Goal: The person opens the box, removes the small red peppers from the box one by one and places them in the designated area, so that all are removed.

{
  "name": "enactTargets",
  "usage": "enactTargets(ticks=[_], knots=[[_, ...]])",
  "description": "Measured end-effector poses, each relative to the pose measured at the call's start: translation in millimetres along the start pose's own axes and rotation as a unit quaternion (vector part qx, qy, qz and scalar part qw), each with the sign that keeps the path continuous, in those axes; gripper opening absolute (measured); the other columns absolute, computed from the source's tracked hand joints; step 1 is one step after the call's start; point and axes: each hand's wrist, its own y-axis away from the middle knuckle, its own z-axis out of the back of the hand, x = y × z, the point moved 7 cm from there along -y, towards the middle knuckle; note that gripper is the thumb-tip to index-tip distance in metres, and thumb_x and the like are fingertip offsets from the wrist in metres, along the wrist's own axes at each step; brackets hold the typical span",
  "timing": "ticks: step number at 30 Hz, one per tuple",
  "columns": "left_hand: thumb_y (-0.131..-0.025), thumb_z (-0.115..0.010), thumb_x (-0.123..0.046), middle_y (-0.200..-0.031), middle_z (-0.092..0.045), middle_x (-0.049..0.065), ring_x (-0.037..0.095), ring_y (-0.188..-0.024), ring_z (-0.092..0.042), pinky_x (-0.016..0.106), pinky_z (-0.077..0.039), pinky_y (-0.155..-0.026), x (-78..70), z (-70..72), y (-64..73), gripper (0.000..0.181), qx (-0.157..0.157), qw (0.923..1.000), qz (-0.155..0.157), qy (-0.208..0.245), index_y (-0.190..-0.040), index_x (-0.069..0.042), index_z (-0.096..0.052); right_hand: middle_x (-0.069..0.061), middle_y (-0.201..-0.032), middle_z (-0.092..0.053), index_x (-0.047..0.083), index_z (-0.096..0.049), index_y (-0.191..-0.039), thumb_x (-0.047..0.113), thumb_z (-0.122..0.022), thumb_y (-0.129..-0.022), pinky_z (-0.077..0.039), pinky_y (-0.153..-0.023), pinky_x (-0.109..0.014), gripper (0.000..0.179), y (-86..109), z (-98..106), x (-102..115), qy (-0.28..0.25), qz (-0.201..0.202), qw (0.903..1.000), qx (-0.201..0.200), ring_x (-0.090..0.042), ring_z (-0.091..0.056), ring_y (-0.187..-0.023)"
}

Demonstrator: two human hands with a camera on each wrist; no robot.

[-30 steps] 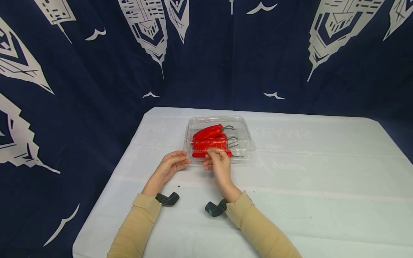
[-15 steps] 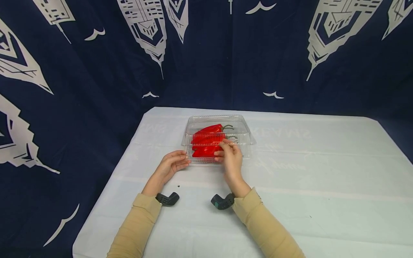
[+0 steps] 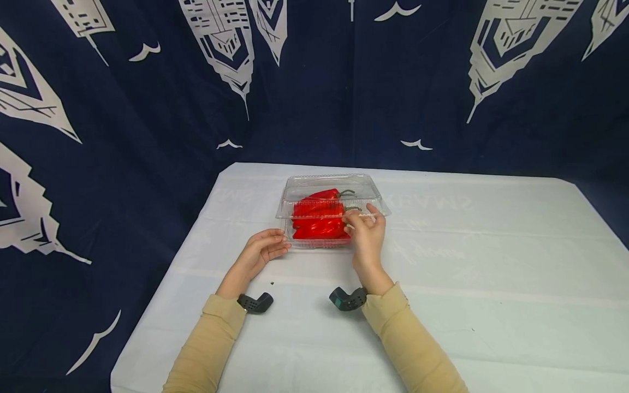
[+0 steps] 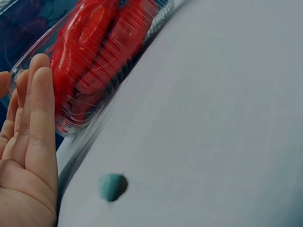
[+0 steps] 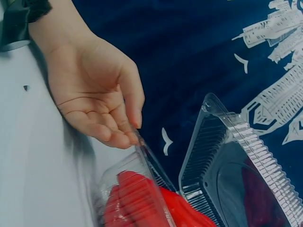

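Note:
A clear hinged plastic container point(image 3: 314, 244) holds red peppers point(image 3: 319, 228) with green stems. Its ribbed lid point(image 3: 295, 188) stands partly raised, hinged at the back, and shows tilted up in the right wrist view. My left hand point(image 3: 260, 251) rests against the container's left front corner; its fingers point(image 4: 42, 104) are straight beside the wall. At the right front, my right hand point(image 3: 367, 237) has thumb and curled fingertips point(image 5: 125, 139) at a corner of the base's rim, pinching it in the right wrist view. Its index finger overlaps the lid's edge in the head view.
A white cloth covers the table point(image 3: 467, 273). Small dark specks point(image 3: 272, 283) lie on it near the left wrist. Behind and to the left hangs a dark blue curtain point(image 3: 314, 120) with white building prints. Each wrist wears a black camera point(image 3: 348, 299).
The lid's front edge has risen and moved back, uncovering the front of the base. My right hand has slid rightward and slightly away along the container. My left hand has stayed put.

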Motion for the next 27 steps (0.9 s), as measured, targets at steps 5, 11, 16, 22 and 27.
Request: enactTargets(ticks=[5, 11, 16, 22, 27], knots=[[-0.096, -0.040, 0.006, -0.088, -0.067, 0.005, 0.019, -0.082, -0.068, 0.030, -0.057, -0.078, 0.1, -0.3, -0.3, 0.021, -0.001, 1.0000, -0.002, -0.001, -0.097, -0.004, -0.059, -0.010, -0.101, -0.057, 0.008, -0.016, -0.137, 0.001, -0.061, -0.086, -0.052, -0.080, -0.029, 0.068, -2.9, 5, 5, -0.016, -0.007, 0.9998, -0.013, -0.013, -0.058, -0.080], [-0.096, -0.040, 0.005, -0.088, -0.067, 0.005, 0.019, -0.082, -0.068, 0.029, -0.057, -0.078, -0.3, -0.1, -0.4, 0.019, 0.000, 1.0000, -0.005, -0.002, -0.099, -0.003, -0.057, -0.018, -0.128, -0.046, 0.013, -0.005, -0.142, 0.000, -0.065, -0.082, -0.047, -0.086, -0.026, 0.086, -3.6, 9, 10, 0.005, -0.007, 0.9997, -0.022, -0.013, -0.055, -0.087], [-0.096, -0.039, 0.006, -0.088, -0.067, 0.006, 0.020, -0.082, -0.068, 0.030, -0.057, -0.077, 0.5, 1.6, -1.3, 0.021, -0.001, 1.0000, -0.002, -0.001, -0.099, -0.003, -0.058, -0.013, -0.126, -0.041, 0.015, -0.015, -0.136, -0.004, -0.068, -0.079, -0.048, -0.085, -0.024, 0.080, -4.5, 10, 16, 0.002, 0.024, 0.9995, -0.021, -0.016, -0.055, -0.092], [-0.096, -0.039, 0.005, -0.088, -0.067, 0.005, 0.020, -0.082, -0.069, 0.030, -0.057, -0.078, 1.8, 2.1, -1.1, 0.021, -0.005, 1.0000, -0.002, -0.004, -0.098, -0.003, -0.058, -0.012, -0.123, -0.044, 0.011, -0.023, -0.136, 0.003, -0.067, -0.083, -0.047, -0.088, -0.027, 0.069, -7.7, 14, 21, 0.035, 0.042, 0.9985, -0.009, -0.015, -0.053, -0.096], [-0.096, -0.040, 0.005, -0.088, -0.067, 0.005, 0.020, -0.083, -0.069, 0.030, -0.057, -0.078, 0.2, 1.5, -0.5, 0.020, -0.004, 1.0000, -0.004, -0.005, -0.098, -0.003, -0.058, -0.008, -0.115, -0.052, 0.007, -0.033, -0.136, 0.014, -0.057, -0.093, -0.046, -0.089, -0.032, 0.050, -10.7, 21, 27, 0.084, 0.061, 0.9945, -0.014, -0.013, -0.055, -0.096]])
